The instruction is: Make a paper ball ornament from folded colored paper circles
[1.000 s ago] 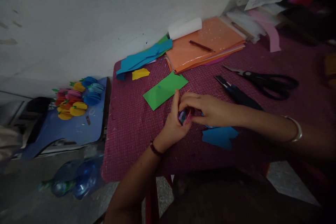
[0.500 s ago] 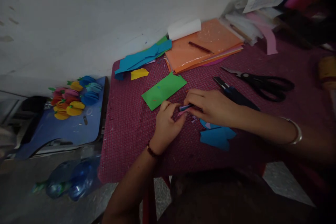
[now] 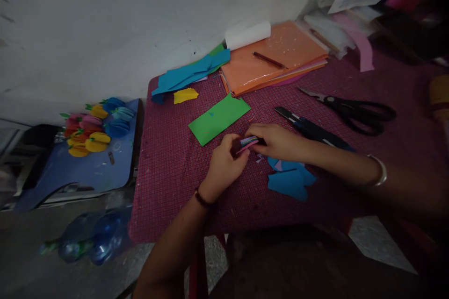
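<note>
Between my two hands is a small stack of coloured paper pieces [image 3: 248, 141], with pink, blue and pale layers showing at its edge. My left hand [image 3: 228, 161] pinches its left side with thumb and fingers. On the other side, my right hand [image 3: 271, 141] grips it, fingertips curled over the top. A green paper rectangle [image 3: 220, 119] lies just beyond my hands. Close to my right wrist are a dark utility knife [image 3: 315, 131] and black-handled scissors [image 3: 354, 110]. Blue paper scraps [image 3: 289, 183] lie below my right forearm.
Orange sheets [image 3: 270, 63] with a pencil [image 3: 270, 60] on top lie by the wall, beside blue strips [image 3: 192, 72] and a yellow scrap [image 3: 185, 95]. Colourful paper shapes [image 3: 98, 142] sit on a blue board [image 3: 91, 168] at left. Large bottles [image 3: 101, 238] stand on the floor.
My hands have tilted the paper stack, so more of its layered edge shows. The knife appears shifted slightly left near my right hand. The whole view has moved a little.
</note>
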A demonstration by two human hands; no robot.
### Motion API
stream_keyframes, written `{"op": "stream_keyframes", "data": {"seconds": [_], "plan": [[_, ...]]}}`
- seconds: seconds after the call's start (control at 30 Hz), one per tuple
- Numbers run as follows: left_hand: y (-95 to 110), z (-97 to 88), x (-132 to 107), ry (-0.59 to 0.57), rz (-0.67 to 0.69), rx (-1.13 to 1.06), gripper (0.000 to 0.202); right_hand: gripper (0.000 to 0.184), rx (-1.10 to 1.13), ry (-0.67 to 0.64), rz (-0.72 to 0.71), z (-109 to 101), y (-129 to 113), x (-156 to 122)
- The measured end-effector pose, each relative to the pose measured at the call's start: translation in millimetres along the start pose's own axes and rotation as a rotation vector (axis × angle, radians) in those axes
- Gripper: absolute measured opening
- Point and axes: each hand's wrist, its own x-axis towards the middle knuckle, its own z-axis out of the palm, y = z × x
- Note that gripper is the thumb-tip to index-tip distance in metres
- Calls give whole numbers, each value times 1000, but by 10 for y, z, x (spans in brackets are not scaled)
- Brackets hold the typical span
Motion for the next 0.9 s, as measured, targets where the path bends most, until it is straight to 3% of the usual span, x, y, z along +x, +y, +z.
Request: {"op": "stream_keyframes", "data": {"seconds": [0.1,0.2,0.3,0.4,0.67,0.77,0.9], "plan": [[13,1,18,-16,-2,-146,9,1,45,44,-23,-80,-50,10],[-2,-52,50,-88,-16,-267,11,11,38,133,-46,-188,-120,1],[-72,-180,88,5,42,31,19,17,-185,135,-62,-233,-150,-8],[-156,-302,111,73,26,297,34,20,-410,20,-21,-201,-140,-10],[-131,-283,68,-58,34,354,36,21,-488,-32,12,-186,-135,0],[-111,-259,62,-35,39,303,32,17,-356,6,20,-198,-120,18],[-87,-180,58,29,75,64,29,9,117,154,83,-169,-105,37]]}}
